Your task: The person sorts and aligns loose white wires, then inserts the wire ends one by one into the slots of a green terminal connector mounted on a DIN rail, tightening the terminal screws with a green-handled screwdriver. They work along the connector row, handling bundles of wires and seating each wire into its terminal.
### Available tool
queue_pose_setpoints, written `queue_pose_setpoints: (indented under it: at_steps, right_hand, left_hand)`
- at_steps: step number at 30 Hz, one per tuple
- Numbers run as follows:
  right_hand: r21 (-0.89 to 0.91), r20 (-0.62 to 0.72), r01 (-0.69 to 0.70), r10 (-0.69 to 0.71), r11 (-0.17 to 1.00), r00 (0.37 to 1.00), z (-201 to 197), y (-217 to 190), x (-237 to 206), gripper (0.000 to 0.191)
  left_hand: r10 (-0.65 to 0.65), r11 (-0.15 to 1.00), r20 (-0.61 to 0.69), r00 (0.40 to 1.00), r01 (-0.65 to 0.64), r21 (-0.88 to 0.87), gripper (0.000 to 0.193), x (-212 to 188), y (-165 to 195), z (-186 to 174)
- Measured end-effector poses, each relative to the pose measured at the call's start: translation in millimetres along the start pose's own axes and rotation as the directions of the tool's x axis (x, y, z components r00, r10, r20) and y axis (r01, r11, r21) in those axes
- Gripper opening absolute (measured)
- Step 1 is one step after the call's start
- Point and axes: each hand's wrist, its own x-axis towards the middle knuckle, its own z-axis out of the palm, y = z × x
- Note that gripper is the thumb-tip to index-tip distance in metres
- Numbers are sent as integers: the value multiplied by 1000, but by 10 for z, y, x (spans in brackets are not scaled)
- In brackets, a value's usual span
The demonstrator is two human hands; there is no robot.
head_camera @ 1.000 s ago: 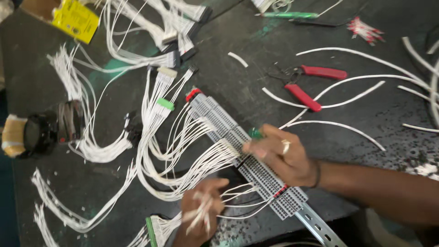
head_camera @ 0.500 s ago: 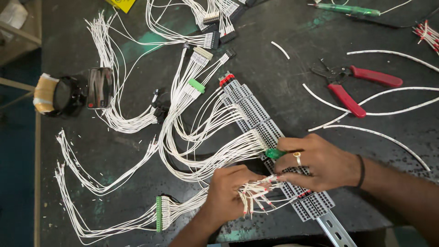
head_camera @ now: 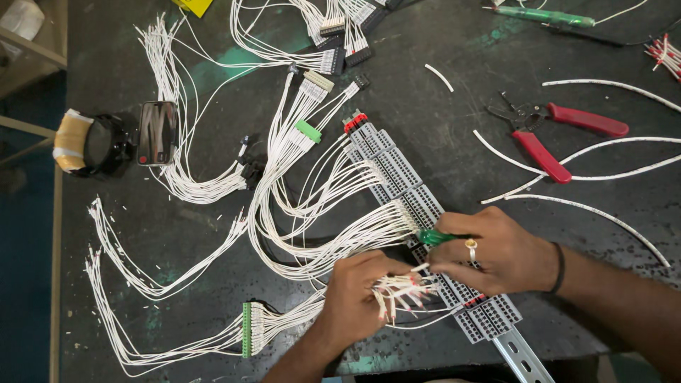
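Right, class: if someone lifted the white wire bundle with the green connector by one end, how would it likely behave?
The white wire bundle would probably droop and splay, since its thin strands already curve loosely across the table. It looks light. The green connector would likely dangle, and loose ends might snag neighbouring wires.

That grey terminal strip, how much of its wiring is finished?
Upper terminal strip already carries many white wires. In hand: the left hand holds a loose wire bundle; the right hand works a green screwdriver. The lower blocks look unwired.
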Motion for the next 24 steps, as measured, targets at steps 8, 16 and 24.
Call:
queue_pose_setpoints:
  at_steps: [8, 16, 24]
  right_hand:
    - [111, 250, -122, 91, 986, 964, -51, 11, -23, 17]
    - [353, -84, 9, 22, 935, 996, -129, -62, -66, 39]
    - [300, -48, 11, 4, 954, 999, -11, -48, -167, 50]
  left_hand:
    - [241, 945, 16, 970, -238, 226, 34, 25, 72, 12]
    - [191, 882, 246, 950, -276, 381, 31, -57, 60, 137]
    - [169, 880, 198, 966, -238, 410, 30, -64, -29, 171]
